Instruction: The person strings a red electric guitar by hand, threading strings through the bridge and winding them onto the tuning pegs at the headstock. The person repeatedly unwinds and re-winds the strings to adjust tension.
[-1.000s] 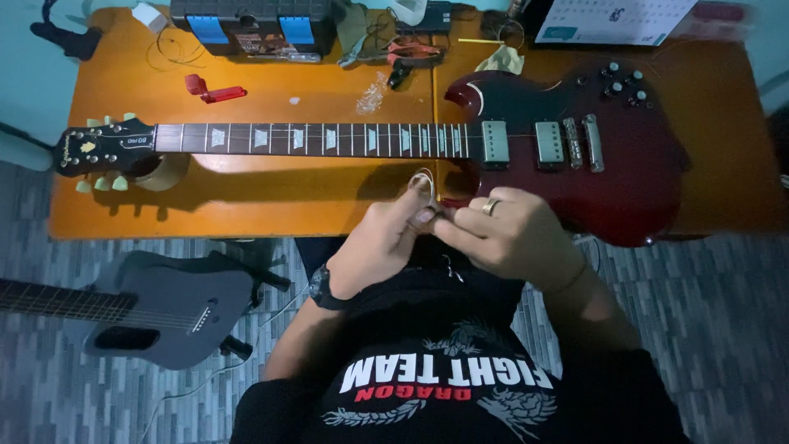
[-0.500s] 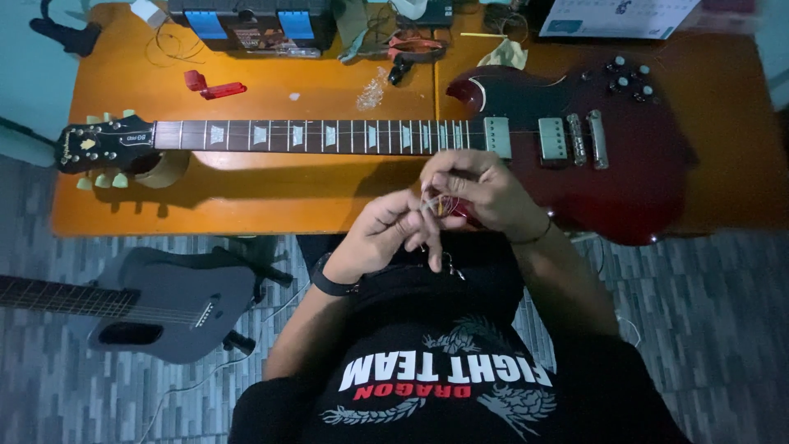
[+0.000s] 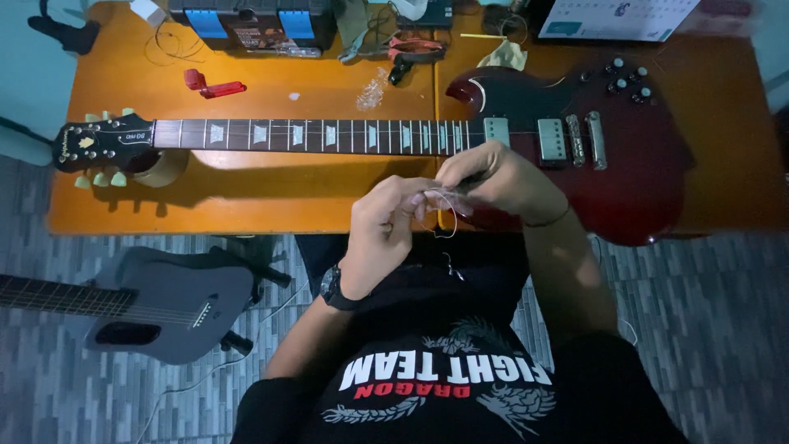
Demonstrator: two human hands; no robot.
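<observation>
A thin coiled guitar string (image 3: pixel 440 215) is being pinched between the left hand (image 3: pixel 385 224) and the right hand (image 3: pixel 497 179), both closed narrowly on it, just above the near edge of the orange table (image 3: pixel 246 197). The loop is being held in front of the dark red guitar (image 3: pixel 625 177), which is lying across the table. A red tool (image 3: pixel 212 85) is lying well apart. A grey guitar (image 3: pixel 156 306) is resting on the floor.

I see an orange wooden table (image 3: pixel 246 193) carrying a dark red electric guitar (image 3: pixel 526 131) lying flat, a small red tool (image 3: pixel 212 84), a black-and-blue box (image 3: pixel 251 20), pliers (image 3: pixel 411 48) and a calendar (image 3: pixel 616 16). A grey guitar (image 3: pixel 148 304) rests on the tiled floor (image 3: pixel 82 403).
</observation>
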